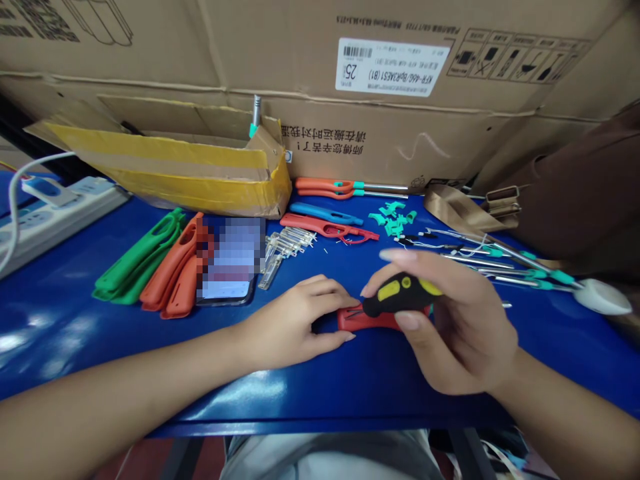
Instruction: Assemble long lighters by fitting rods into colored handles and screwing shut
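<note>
My right hand (450,327) is closed around a black and yellow screwdriver handle (400,293), its tip pointing left and down onto a red plastic lighter shell (367,320) lying on the blue table (350,380). My left hand (300,320) has its fingers curled over the shell's left end, pinning it to the table. Most of the shell is hidden by both hands.
Green shells (135,263) and orange shells (173,273) are stacked at left beside a phone (230,263). Clear small parts (285,247), a blue shell (325,213), a red shell (325,228), teal clips (393,219) and metal rods (500,263) lie behind. An open cardboard box (190,167) and a power strip (55,207) stand far left.
</note>
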`<action>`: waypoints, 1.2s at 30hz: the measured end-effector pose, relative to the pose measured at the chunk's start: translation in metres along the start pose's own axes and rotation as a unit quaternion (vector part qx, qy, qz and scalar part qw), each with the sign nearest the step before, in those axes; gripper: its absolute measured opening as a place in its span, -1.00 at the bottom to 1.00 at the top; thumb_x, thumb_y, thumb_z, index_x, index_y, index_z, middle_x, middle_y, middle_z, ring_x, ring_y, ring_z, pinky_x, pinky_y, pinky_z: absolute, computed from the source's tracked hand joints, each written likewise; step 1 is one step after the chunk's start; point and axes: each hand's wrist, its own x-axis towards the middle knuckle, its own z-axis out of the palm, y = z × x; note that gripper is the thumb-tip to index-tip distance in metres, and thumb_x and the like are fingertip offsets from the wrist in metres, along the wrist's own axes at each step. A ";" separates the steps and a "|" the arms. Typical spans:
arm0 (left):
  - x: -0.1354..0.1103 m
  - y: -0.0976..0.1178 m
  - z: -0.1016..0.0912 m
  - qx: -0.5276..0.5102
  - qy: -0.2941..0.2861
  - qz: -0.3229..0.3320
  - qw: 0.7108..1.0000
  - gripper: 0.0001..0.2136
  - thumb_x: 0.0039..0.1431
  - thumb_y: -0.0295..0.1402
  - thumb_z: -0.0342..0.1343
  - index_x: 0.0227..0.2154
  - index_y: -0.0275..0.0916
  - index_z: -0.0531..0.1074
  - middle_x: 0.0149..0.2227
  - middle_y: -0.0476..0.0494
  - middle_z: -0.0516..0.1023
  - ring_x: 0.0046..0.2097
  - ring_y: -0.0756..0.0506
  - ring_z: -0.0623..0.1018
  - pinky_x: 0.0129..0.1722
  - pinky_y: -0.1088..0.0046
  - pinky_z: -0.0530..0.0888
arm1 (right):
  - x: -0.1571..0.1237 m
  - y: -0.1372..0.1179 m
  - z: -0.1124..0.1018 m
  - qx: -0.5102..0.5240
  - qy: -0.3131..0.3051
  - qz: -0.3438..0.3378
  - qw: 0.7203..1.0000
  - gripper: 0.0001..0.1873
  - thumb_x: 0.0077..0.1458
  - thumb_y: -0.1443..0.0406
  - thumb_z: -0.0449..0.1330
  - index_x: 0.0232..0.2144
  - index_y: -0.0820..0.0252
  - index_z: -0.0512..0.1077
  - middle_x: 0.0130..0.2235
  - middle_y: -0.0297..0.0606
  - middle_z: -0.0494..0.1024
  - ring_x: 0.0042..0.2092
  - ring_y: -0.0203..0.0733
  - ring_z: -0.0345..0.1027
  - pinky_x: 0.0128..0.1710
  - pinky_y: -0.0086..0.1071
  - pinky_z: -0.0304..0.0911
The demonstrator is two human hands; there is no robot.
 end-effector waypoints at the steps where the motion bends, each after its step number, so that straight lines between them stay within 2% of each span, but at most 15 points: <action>1: 0.000 0.000 0.000 0.001 -0.001 0.000 1.000 -0.73 0.26 -0.42 0.27 0.01 -0.20 0.51 -0.04 -0.16 0.58 0.03 -0.14 0.53 0.10 0.29 0.45 | 0.001 0.000 0.000 -0.016 0.010 -0.015 1.000 -0.34 0.24 0.45 0.19 0.34 0.06 0.23 0.02 -0.17 0.65 -0.25 -0.12 0.61 -0.36 -0.26 0.56; 3: 0.000 0.000 0.000 0.001 0.001 0.002 1.000 -0.74 0.25 -0.42 0.27 -0.01 -0.19 0.52 -0.03 -0.15 0.59 0.03 -0.15 0.53 0.09 0.28 0.46 | 0.003 0.001 0.000 -0.055 0.018 -0.037 0.998 -0.37 0.20 0.45 0.27 0.28 0.05 0.32 -0.13 -0.23 0.69 -0.38 -0.15 0.56 -0.43 -0.28 0.52; 5: 0.000 0.000 0.000 0.000 0.004 0.001 1.000 -0.76 0.25 -0.41 0.26 -0.03 -0.19 0.52 -0.02 -0.16 0.59 0.03 -0.15 0.54 0.09 0.27 0.47 | 0.003 0.001 0.000 -0.057 0.021 -0.042 0.997 -0.40 0.22 0.40 0.25 0.28 0.07 0.33 -0.19 -0.24 0.69 -0.39 -0.14 0.55 -0.44 -0.27 0.52; 8: 0.000 0.001 -0.001 -0.001 0.005 -0.002 1.000 -0.74 0.26 -0.39 0.26 0.00 -0.20 0.51 -0.04 -0.17 0.59 0.02 -0.15 0.54 0.09 0.25 0.48 | 0.001 0.001 0.001 -0.010 0.020 -0.007 1.000 -0.40 0.28 0.38 0.11 0.34 0.11 0.24 -0.01 -0.13 0.65 -0.16 -0.05 0.61 -0.29 -0.19 0.57; 10: 0.000 0.002 -0.001 0.004 0.007 -0.003 1.000 -0.74 0.26 -0.39 0.25 0.00 -0.21 0.51 -0.05 -0.17 0.59 0.00 -0.15 0.54 0.08 0.25 0.49 | 0.001 0.001 0.001 0.003 0.023 -0.010 1.000 -0.38 0.26 0.42 0.11 0.34 0.11 0.23 0.05 -0.11 0.62 -0.10 -0.05 0.60 -0.22 -0.18 0.57; 13: 0.000 0.002 -0.001 0.005 0.004 -0.005 1.000 -0.75 0.26 -0.40 0.26 -0.01 -0.20 0.52 -0.04 -0.17 0.59 0.01 -0.16 0.54 0.09 0.25 0.48 | 0.004 0.000 -0.002 -0.050 0.018 -0.051 0.997 -0.47 0.21 0.42 0.24 0.21 0.13 0.37 -0.17 -0.19 0.68 -0.27 -0.13 0.57 -0.30 -0.28 0.53; 15: 0.000 0.001 -0.001 0.002 0.001 -0.005 1.000 -0.73 0.26 -0.40 0.26 0.01 -0.21 0.51 -0.01 -0.18 0.59 0.03 -0.16 0.54 0.11 0.25 0.48 | 0.005 -0.001 -0.004 -0.093 -0.006 -0.050 0.994 -0.52 0.20 0.37 0.31 0.16 0.13 0.40 -0.29 -0.25 0.66 -0.35 -0.17 0.53 -0.37 -0.34 0.50; 16: 0.000 0.001 -0.001 0.001 0.001 -0.006 1.000 -0.72 0.26 -0.40 0.26 0.03 -0.21 0.51 0.00 -0.19 0.58 0.05 -0.17 0.54 0.12 0.24 0.47 | 0.004 -0.001 -0.004 -0.096 -0.012 -0.044 0.994 -0.51 0.22 0.35 0.29 0.19 0.14 0.39 -0.27 -0.23 0.66 -0.33 -0.16 0.54 -0.36 -0.33 0.50; 19: 0.000 0.001 -0.001 -0.002 0.000 -0.005 1.000 -0.71 0.26 -0.39 0.27 0.03 -0.23 0.51 0.00 -0.20 0.59 0.05 -0.17 0.54 0.11 0.23 0.47 | 0.001 0.000 -0.002 -0.026 0.001 -0.029 0.999 -0.41 0.27 0.39 0.14 0.33 0.23 0.25 0.02 -0.06 0.62 -0.08 -0.08 0.58 -0.14 -0.23 0.54; 21: 0.000 0.001 -0.001 -0.003 -0.001 -0.007 1.000 -0.73 0.26 -0.40 0.26 0.01 -0.23 0.52 -0.01 -0.20 0.58 0.04 -0.17 0.53 0.11 0.23 0.47 | 0.000 0.001 0.000 0.008 0.005 -0.023 1.000 -0.34 0.23 0.44 0.12 0.36 0.22 0.20 0.12 -0.05 0.57 -0.02 -0.07 0.56 -0.08 -0.20 0.53; 23: 0.000 0.002 -0.001 -0.003 0.001 -0.008 1.000 -0.77 0.26 -0.40 0.26 -0.03 -0.22 0.53 -0.03 -0.19 0.58 0.02 -0.16 0.54 0.09 0.24 0.47 | 0.002 0.001 0.001 -0.005 0.001 -0.035 0.999 -0.34 0.19 0.47 0.18 0.33 0.18 0.25 0.06 -0.11 0.62 -0.12 -0.12 0.58 -0.15 -0.25 0.54; 26: 0.000 0.002 -0.001 -0.004 0.003 0.000 1.000 -0.76 0.26 -0.42 0.26 -0.02 -0.23 0.52 -0.04 -0.17 0.59 0.00 -0.14 0.54 0.07 0.27 0.47 | 0.006 0.001 -0.002 -0.072 0.003 -0.055 0.996 -0.43 0.17 0.44 0.30 0.21 0.14 0.37 -0.21 -0.23 0.69 -0.30 -0.16 0.56 -0.32 -0.32 0.51; 28: 0.000 0.001 0.000 -0.001 0.005 0.006 1.000 -0.73 0.25 -0.42 0.27 0.00 -0.24 0.51 -0.03 -0.17 0.58 0.00 -0.14 0.53 0.08 0.27 0.46 | 0.005 0.000 -0.003 -0.092 -0.003 -0.050 0.994 -0.45 0.19 0.41 0.30 0.21 0.12 0.37 -0.29 -0.29 0.67 -0.36 -0.18 0.54 -0.39 -0.34 0.48; 33: -0.001 0.001 0.000 0.003 0.003 -0.004 1.000 -0.71 0.26 -0.39 0.26 0.04 -0.24 0.50 -0.03 -0.18 0.58 0.02 -0.16 0.53 0.09 0.26 0.46 | -0.003 -0.002 0.000 0.002 0.005 0.016 1.000 -0.31 0.24 0.44 0.12 0.38 0.13 0.17 0.02 -0.13 0.61 -0.04 -0.07 0.57 -0.15 -0.20 0.54; 36: -0.001 0.001 0.000 0.008 -0.003 -0.006 1.000 -0.71 0.26 -0.39 0.27 0.03 -0.24 0.51 -0.03 -0.18 0.58 0.01 -0.16 0.52 0.09 0.26 0.45 | -0.001 -0.002 0.001 -0.010 0.003 0.005 1.000 -0.32 0.21 0.47 0.18 0.35 0.10 0.23 -0.09 -0.20 0.65 -0.16 -0.13 0.58 -0.21 -0.26 0.53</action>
